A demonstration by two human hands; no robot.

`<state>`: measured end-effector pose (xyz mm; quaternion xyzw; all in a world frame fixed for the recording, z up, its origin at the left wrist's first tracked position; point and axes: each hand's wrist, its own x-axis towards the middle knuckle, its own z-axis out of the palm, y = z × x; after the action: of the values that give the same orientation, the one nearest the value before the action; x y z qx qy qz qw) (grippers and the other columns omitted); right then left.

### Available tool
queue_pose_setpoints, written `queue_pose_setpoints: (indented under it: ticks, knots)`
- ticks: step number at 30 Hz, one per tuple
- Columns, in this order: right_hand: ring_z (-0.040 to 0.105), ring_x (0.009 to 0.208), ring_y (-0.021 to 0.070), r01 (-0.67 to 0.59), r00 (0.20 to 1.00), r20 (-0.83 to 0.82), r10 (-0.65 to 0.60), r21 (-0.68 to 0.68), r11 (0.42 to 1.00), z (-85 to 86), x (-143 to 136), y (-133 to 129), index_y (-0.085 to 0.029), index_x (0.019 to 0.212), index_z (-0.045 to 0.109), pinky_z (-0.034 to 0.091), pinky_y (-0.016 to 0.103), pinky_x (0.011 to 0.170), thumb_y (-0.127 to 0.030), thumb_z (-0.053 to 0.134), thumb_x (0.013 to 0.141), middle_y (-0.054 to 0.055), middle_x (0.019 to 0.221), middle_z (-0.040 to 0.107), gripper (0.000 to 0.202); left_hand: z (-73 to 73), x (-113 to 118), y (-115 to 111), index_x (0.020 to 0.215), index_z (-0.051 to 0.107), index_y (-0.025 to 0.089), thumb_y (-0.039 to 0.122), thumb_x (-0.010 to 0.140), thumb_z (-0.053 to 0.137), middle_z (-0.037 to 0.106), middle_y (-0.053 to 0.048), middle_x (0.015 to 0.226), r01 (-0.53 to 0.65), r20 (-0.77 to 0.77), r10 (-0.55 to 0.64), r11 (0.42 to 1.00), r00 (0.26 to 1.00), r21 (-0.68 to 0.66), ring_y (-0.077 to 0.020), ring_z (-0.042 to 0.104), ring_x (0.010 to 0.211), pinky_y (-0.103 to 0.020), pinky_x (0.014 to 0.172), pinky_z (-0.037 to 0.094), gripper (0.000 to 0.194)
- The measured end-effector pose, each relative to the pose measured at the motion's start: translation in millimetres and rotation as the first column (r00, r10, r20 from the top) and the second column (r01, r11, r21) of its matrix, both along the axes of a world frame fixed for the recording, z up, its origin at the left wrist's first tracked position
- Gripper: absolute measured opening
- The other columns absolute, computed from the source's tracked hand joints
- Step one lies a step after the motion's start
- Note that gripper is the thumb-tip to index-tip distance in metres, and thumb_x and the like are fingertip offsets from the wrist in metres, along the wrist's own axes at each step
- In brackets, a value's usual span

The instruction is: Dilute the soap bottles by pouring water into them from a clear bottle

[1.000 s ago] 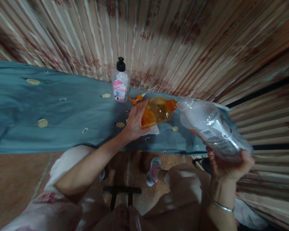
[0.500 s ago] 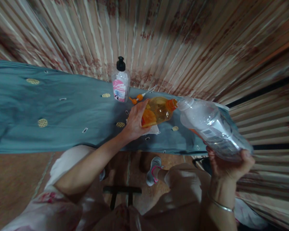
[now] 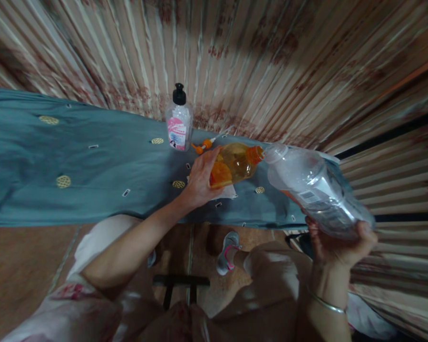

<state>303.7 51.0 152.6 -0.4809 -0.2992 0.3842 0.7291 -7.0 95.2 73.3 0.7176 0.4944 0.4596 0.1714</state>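
Observation:
My left hand [image 3: 201, 179] is wrapped round the lower part of an orange see-through bottle [image 3: 238, 164], tilted so its open neck points right. Against that neck, or just short of it, is the mouth of a large clear plastic bottle [image 3: 312, 187]; I cannot tell if they touch. My right hand [image 3: 342, 244] grips the clear bottle near its base and holds it tilted, mouth down to the left. An orange pump top [image 3: 205, 145] with a thin tube lies behind my left hand. A white paper [image 3: 228, 192] shows partly under the orange bottle.
A clear bottle with a black cap and pink label [image 3: 178, 126] stands at the back of the blue-green cloth-covered table [image 3: 103, 161]. A pleated curtain [image 3: 207, 61] hangs right behind the table and along the right side. A dark bar [image 3: 181, 281] is below, near my legs.

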Motion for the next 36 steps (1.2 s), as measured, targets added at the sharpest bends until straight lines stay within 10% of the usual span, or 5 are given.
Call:
queue_pose_setpoints:
  ticks: [36]
  knots:
    - [0.065, 0.065, 0.0156, 0.02, 0.999, 0.041, -0.021, 0.017, 1.0, 2.6, -2.2, -0.2, -0.025, 0.092, 0.07, 0.052, 0.024, 0.037, -0.046, 0.069, 0.05, -0.001, 0.093, 0.069, 0.047, -3.1, 0.5, 1.0, 0.159, 0.024, 0.022, 0.033, 0.073, 0.084, 0.045, -0.017, 0.155, -0.01, -0.022, 0.011, 0.999, 1.0, 0.031, -0.0376, 0.046, 0.14, -0.055, 0.119, 0.035, 0.106]
